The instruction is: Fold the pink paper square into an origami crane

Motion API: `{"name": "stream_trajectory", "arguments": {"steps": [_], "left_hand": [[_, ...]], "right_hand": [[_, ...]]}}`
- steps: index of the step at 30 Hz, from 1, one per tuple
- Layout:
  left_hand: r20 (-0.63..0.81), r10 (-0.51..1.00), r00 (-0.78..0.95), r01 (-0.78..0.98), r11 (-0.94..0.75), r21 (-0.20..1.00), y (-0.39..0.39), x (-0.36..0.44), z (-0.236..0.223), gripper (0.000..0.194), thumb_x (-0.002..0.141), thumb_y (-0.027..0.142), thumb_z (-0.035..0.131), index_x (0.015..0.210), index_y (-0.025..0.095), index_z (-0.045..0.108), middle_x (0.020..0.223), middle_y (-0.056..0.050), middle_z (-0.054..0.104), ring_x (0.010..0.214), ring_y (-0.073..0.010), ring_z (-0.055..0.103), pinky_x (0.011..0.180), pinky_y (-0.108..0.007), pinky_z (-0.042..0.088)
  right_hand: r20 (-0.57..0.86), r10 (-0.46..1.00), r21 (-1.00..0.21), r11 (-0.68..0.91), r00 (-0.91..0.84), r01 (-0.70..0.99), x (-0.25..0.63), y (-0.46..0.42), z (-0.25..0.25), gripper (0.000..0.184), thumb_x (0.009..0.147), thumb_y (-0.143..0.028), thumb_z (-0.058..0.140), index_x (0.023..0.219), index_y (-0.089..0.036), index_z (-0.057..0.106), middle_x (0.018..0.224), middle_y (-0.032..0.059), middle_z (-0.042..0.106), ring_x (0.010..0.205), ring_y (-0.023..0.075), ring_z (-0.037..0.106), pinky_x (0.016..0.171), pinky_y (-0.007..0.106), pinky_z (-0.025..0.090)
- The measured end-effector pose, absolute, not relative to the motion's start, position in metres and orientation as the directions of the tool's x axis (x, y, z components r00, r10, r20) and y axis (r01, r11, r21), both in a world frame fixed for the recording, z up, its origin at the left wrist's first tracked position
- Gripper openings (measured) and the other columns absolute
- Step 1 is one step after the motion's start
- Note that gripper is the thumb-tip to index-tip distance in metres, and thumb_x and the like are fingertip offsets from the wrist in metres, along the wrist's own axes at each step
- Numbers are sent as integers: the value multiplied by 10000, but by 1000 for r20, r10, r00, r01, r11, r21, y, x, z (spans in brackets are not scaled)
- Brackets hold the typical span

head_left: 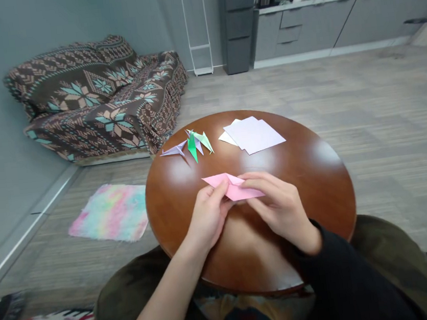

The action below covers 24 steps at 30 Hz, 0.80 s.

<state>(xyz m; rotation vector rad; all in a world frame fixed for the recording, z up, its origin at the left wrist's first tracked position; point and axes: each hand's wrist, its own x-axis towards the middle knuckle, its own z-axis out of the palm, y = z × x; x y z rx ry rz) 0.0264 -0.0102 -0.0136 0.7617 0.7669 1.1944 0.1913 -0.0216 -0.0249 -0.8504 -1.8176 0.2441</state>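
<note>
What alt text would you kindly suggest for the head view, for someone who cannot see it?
A person's left hand and right hand hold a folded pink paper over a round brown table. Farther back on it lie folded purple and green paper figures and flat pale sheets; a patterned sofa stands beyond, toward the left.

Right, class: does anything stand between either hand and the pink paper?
Nothing visible does: the left hand and the right hand both hold the pink paper directly. The folded paper figures and the loose sheets lie farther off on the table, out of the way.
</note>
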Motion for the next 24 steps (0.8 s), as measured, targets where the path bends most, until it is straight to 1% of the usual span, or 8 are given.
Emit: {"name": "stream_trajectory", "arguments": {"steps": [3,5,7,8,10,13,16,24], "left_hand": [[-76,987,140,-501,137,855,-12,26,-15,384,907,330,750,1244,154,702,1031,-77,783,940,-179,740,892,-306,608],[7,991,134,-476,58,877,-12,24,-13,716,935,355,724,1570,299,398,1108,-58,779,960,-190,759,883,-345,628],[108,974,197,-420,-16,908,-13,21,-10,967,939,341,726,1657,401,80,1167,-62,777,981,-209,776,906,-384,632],[143,958,250,-383,-38,923,-13,19,-8,1017,928,310,743,1657,417,43,1202,-71,774,999,-218,781,923,-389,630],[167,927,335,-314,-57,948,-12,16,-4,891,895,239,775,1621,389,280,1256,-78,766,1037,-229,781,945,-370,626],[183,924,336,-206,-117,972,-12,14,0,348,857,188,796,1199,232,749,1130,-71,813,977,-223,797,907,-310,635],[239,946,221,-89,-224,970,-11,12,-1,101,824,154,809,916,193,823,922,-44,837,816,-184,797,785,-244,640],[298,951,84,-47,-295,954,-12,13,-3,30,837,183,797,809,190,806,764,-21,812,701,-174,772,702,-249,634]], "right_hand": [[701,706,-636,683,-101,360,191,-21,-24,196,920,-53,675,1029,-189,764,1130,126,789,1037,212,763,928,325,602],[664,747,-707,641,-31,299,191,-21,-24,198,920,-63,684,1009,-209,783,1102,99,804,1011,209,775,910,321,611],[634,771,-757,603,56,252,192,-20,-24,210,913,-68,696,1000,-231,797,1102,73,811,993,204,781,878,312,620],[625,775,-770,592,92,240,193,-21,-25,218,905,-67,705,996,-240,802,1109,64,812,993,204,781,868,309,622],[615,778,-781,579,130,233,194,-21,-24,236,891,-59,717,995,-250,810,1115,54,813,1001,204,777,871,310,618],[622,779,-775,595,85,212,195,-23,-23,246,891,-60,720,1004,-255,816,1123,50,809,1018,201,769,899,312,606],[607,794,-788,595,35,158,195,-24,-20,242,896,-78,730,1016,-266,823,1139,41,805,1042,193,762,921,300,598],[443,896,-896,443,-1,-15,188,-28,-13,161,824,-131,826,921,-258,848,934,14,839,867,190,791,817,273,645]]}}
